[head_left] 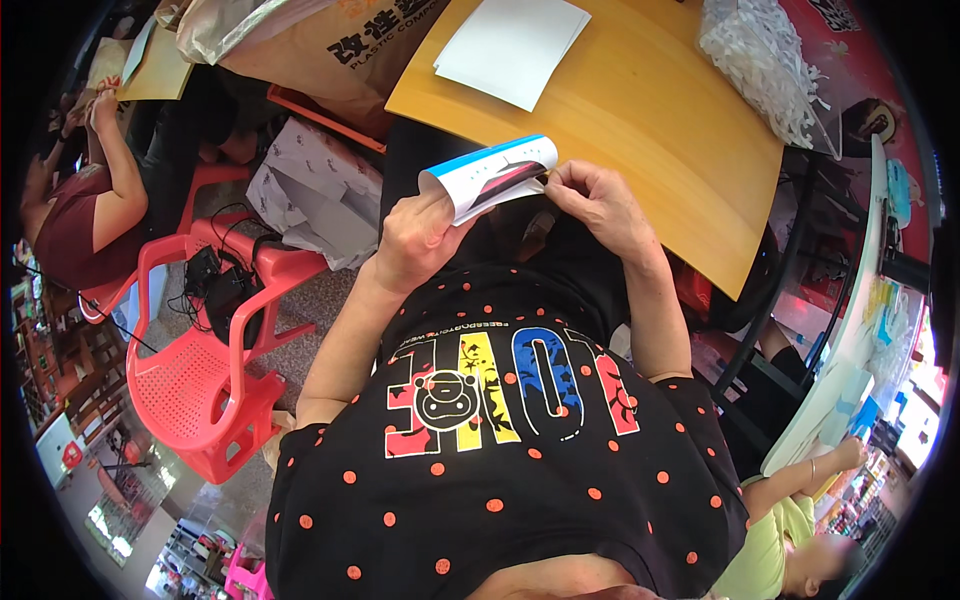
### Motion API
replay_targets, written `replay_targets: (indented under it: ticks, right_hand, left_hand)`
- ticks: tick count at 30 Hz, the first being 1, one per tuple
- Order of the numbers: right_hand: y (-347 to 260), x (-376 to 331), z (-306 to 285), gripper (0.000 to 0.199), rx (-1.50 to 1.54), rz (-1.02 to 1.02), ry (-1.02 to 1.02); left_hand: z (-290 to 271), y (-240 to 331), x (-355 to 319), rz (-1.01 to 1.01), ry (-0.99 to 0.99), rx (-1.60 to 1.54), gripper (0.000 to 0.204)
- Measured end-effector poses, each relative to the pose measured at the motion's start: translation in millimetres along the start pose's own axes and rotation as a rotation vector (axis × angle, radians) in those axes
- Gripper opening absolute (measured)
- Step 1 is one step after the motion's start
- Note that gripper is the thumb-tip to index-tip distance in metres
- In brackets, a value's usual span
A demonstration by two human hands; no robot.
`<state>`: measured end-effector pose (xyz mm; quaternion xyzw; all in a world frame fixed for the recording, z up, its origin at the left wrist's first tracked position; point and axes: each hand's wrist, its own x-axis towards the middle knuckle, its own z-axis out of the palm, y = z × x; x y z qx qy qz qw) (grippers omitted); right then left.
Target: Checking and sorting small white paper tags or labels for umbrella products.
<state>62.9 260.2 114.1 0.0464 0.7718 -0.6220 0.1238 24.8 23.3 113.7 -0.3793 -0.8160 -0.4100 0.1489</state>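
Observation:
A glossy printed sheet (495,172), white with a blue band and a dark red-and-black picture, is bent over in a curl in front of my body. My left hand (418,238) grips its left end, the fingers partly hidden behind the paper. At the other end, the thumb and fingers of my right hand (605,205) are pinched together on the sheet's right edge. Just beyond, white paper sheets (512,48) lie in a stack on the yellow wooden table (640,150).
A clear bag of white strips (762,65) sits at the table's far right. To my left stand a red plastic chair (190,385) with black cables on it, a crumpled white sack (312,190) and a large brown bag (330,50). Other people work at both sides.

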Motion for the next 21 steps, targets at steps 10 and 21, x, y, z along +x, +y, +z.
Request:
replay_targets:
  ticks: [10,21]
  right_hand:
    - [-17.8,-18.0,2.1,0.022,0.069,-0.199,0.137]
    - [-52.2,-24.2,41.9,0.016,-0.440,-0.997,0.177]
  left_hand:
    - [8.9,-1.6,4.6,-0.077,0.047,-0.066,0.025]
    - [22.3,-16.4,-5.9,-0.063,0.012,0.031,0.026]
